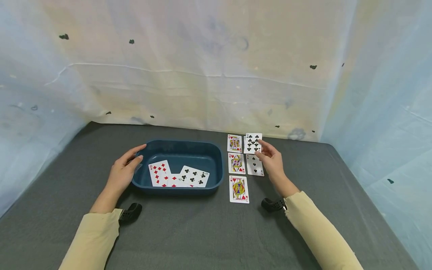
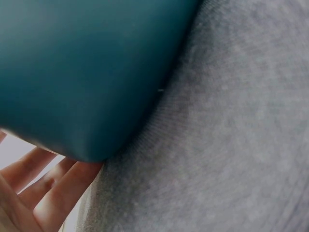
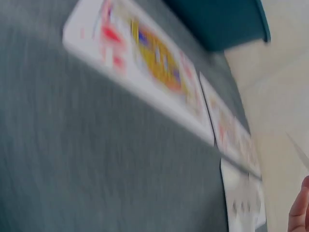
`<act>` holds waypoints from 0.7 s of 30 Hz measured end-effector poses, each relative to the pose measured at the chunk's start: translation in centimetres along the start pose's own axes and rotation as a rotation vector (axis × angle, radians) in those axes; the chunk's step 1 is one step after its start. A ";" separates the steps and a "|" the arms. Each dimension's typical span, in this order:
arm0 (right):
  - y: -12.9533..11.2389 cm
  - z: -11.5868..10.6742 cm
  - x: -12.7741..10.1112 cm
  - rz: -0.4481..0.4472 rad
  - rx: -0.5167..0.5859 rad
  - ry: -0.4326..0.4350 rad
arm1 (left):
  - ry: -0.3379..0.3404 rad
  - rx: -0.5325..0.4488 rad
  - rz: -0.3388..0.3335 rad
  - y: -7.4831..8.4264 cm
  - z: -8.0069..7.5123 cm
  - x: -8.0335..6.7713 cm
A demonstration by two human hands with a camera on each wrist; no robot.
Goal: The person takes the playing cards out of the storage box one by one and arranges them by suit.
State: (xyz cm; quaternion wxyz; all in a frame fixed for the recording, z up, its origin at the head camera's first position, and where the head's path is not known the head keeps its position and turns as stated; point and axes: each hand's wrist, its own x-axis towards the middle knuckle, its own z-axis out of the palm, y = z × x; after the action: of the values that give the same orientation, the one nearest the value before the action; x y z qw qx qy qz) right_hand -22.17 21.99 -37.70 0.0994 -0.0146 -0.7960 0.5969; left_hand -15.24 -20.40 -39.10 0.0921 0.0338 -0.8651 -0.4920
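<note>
While the head view showed no brand or printed label, the card faces could be read in part. Three court cards lay in a column right of the tub, each with red heart marks at the corners; the nearest showed a J. Beside them lay a low spade card, and in the tub a red diamond card, a clubs card and a third card between them, overlapping.

The left hand rested on the tub's left rim, fingers nearly straight, thumb on the rim edge. The right hand pinched the lower right corner of the clubs nine between thumb and fingertips; that card sat at the far end of the right column, just beside the farthest court card. Everything stood on the grey cloth.

The left wrist view showed the tub's teal wall close up, with straight fingers touching its lower corner.

The right wrist view was blurred: court cards were visible in a row, markings unreadable, with one fingertip at the right edge. The grip could not be judged there.
</note>
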 end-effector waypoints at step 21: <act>3.0 -3.7 3.9 0.213 -0.366 0.100 | -0.010 -0.017 0.016 -0.1 0.0 -0.1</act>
State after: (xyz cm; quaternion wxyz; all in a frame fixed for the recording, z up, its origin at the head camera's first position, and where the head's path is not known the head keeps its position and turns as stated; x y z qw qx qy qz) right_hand -25.66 26.94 -38.97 0.0712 -0.1460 -0.8792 0.4479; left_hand -15.13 -20.43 -39.18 0.0920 0.0236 -0.8616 -0.4986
